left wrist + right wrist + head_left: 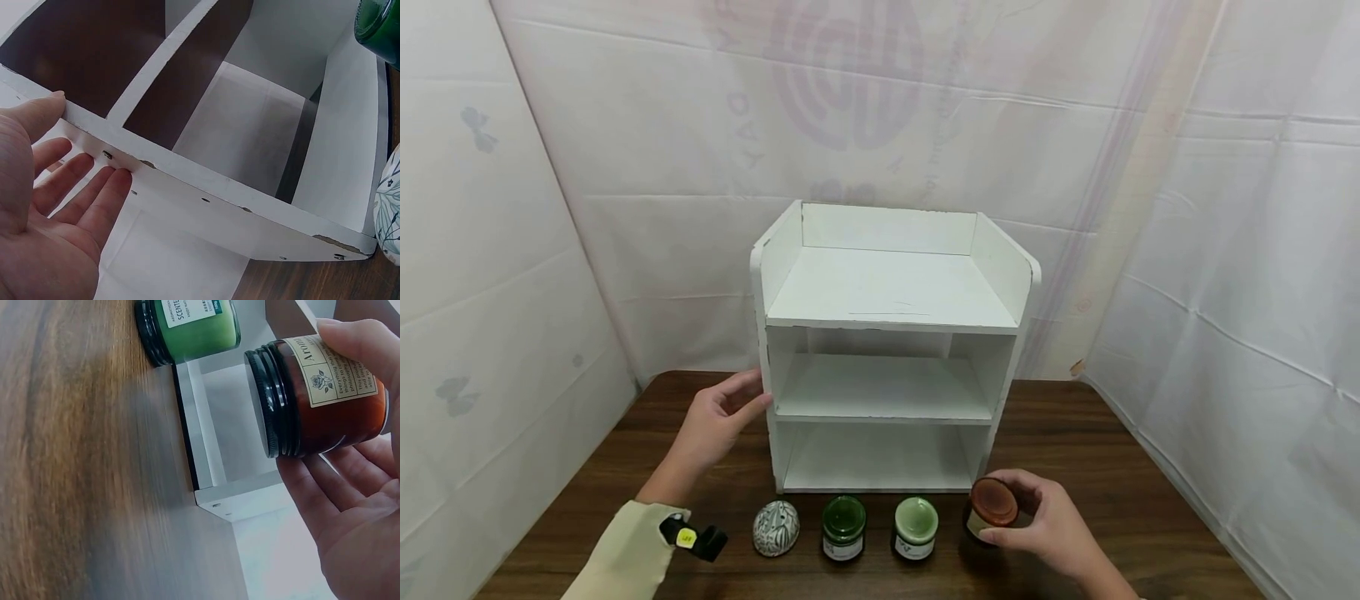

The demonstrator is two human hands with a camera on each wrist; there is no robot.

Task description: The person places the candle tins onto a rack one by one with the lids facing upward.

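Amber jar (992,506) gripped in right hand (1052,525), lifted just off table (1112,467) by shelf unit (887,350) front right corner. Left hand (718,421) relaxed, fingers flat on unit's side. Probably brace unit, keep jar level, clear shelf edge

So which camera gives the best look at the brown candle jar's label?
The right wrist view: the brown candle jar fills the frame, its rose label readable, held in the right hand. The head view shows mostly the jar's top. The left wrist view misses it entirely.
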